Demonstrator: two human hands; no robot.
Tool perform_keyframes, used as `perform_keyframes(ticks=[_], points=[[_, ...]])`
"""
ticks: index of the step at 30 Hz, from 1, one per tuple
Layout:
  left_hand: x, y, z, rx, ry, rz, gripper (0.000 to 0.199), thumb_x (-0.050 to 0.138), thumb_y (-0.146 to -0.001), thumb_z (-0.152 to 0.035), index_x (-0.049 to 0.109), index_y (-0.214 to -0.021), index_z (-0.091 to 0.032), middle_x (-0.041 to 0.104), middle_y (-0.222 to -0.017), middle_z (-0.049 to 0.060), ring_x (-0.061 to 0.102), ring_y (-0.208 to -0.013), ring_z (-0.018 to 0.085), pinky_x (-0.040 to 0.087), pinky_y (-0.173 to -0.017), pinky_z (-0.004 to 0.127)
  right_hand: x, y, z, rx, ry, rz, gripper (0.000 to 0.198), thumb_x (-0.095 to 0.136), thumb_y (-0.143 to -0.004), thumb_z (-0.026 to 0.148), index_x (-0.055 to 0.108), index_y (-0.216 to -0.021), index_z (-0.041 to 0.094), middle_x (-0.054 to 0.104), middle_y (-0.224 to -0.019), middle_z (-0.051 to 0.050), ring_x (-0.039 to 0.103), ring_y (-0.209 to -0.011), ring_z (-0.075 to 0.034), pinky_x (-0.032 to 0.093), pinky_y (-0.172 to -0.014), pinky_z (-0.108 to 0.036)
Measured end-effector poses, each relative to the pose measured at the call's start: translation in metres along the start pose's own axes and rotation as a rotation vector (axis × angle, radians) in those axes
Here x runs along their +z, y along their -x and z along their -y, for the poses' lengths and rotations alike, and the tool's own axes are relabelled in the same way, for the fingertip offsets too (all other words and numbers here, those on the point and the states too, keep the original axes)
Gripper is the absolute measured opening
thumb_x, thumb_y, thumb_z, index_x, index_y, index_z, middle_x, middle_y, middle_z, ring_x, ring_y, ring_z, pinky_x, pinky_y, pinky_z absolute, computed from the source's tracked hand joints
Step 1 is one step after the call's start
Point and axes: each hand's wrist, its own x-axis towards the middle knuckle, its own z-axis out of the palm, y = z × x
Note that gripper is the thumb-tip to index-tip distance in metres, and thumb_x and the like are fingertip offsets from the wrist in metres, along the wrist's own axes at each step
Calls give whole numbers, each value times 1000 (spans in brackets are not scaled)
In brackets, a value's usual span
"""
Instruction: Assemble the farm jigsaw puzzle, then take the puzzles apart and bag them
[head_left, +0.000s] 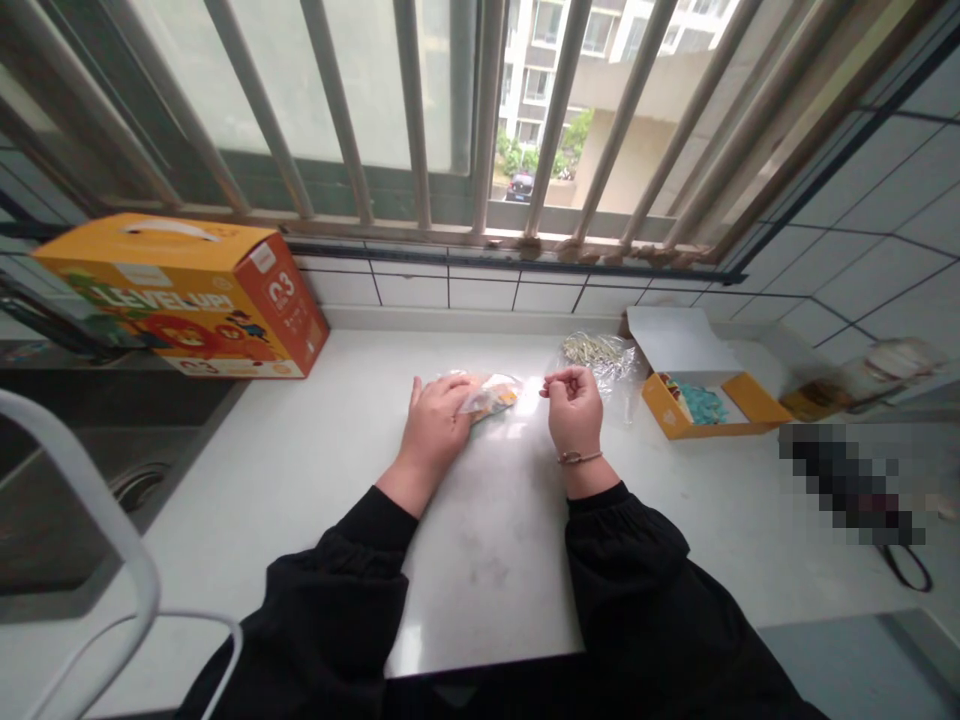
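Note:
A small clear plastic bag (496, 393) with orange and other coloured contents lies on the white counter. My left hand (439, 420) is on the bag's left side, its fingers over the plastic and holding it down. To the right of the bag, my right hand (574, 412) is closed, with thumb and fingers pinched together; what they hold, if anything, is too small to make out. Just behind my right hand sits an open clear bag of thin gold-coloured strips (592, 350), which look like twist ties.
An orange printed carton (187, 300) stands at the back left beside a dark sink (67, 480). At right is an open yellow box (675, 425) with teal and other coloured things inside. A white cable (135, 560) loops at the lower left. Window bars rise behind the counter.

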Motion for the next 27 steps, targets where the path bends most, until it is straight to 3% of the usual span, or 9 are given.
perform_keyframes(ticks=[2, 4, 8, 10, 13, 16, 19, 23, 27], points=[[-14, -1, 4, -72, 254, -159, 36, 51, -111, -43, 82, -121, -27, 78, -136, 8, 68, -135, 31, 21, -136, 69, -1, -1, 0, -7, 28, -32, 12, 60, -90, 33, 59, -99, 24, 73, -96, -5, 71, -88, -21, 61, -78, -36], [-26, -3, 5, -166, 554, -251, 44, 51, -112, -54, 81, -126, -24, 80, -131, 11, 73, -128, 30, 42, -129, 60, 1, 1, 1, -13, 69, 33, 15, 61, -91, 34, 62, -101, 23, 74, -98, -6, 71, -89, -22, 61, -78, -36], [-35, -10, 12, -379, 1068, -456, 53, 59, -107, -62, 79, -124, -17, 82, -125, 14, 78, -118, 29, 61, -110, 48, 9, 10, 3, -58, 88, 337, 34, 68, -94, 43, 69, -121, 23, 73, -126, -13, 72, -113, -26, 63, -94, -43], [-33, -13, 17, -539, 1225, -429, 51, 61, -106, -59, 78, -122, -14, 83, -117, 14, 80, -111, 29, 63, -107, 49, 14, 16, 3, -61, 57, 496, 55, 76, -92, 50, 66, -140, 25, 67, -146, -16, 68, -131, -30, 61, -106, -48], [-28, -12, 16, -674, 1348, -186, 50, 60, -107, -55, 76, -125, -12, 84, -114, 17, 82, -108, 31, 65, -104, 53, 21, 24, 5, -53, 3, 628, 66, 77, -94, 58, 63, -151, 27, 66, -154, -14, 68, -136, -32, 60, -110, -51], [-27, -6, 11, -587, 1278, -77, 55, 62, -105, -59, 75, -129, -11, 83, -120, 19, 80, -113, 34, 63, -106, 53, 24, 27, 12, -143, -12, 599, 41, 65, -104, 58, 79, -129, 29, 80, -131, -9, 76, -121, -28, 62, -106, -47], [-30, -2, 12, -410, 1013, -20, 70, 58, -102, -74, 74, -135, -14, 80, -132, 18, 75, -126, 36, 56, -117, 54, 20, 29, 19, -215, -28, 441, 36, 60, -109, 55, 86, -111, 29, 84, -116, -7, 78, -114, -27, 60, -106, -45], [-33, 0, 24, -185, 574, 94, 87, 66, -89, -87, 71, -141, -18, 70, -151, 18, 61, -146, 40, 40, -130, 55, 15, 27, 23, -123, -53, 262, 41, 62, -107, 58, 86, -108, 26, 85, -103, -7, 80, -100, -26, 63, -96, -43], [-22, 7, 21, -166, 539, 241, 95, 86, -81, -71, 57, -159, -23, 66, -156, 17, 62, -145, 40, 46, -125, 55, 18, 29, 24, -19, -105, 190, 42, 67, -103, 62, 86, -105, 24, 83, -93, -6, 78, -90, -25, 63, -86, -40]])
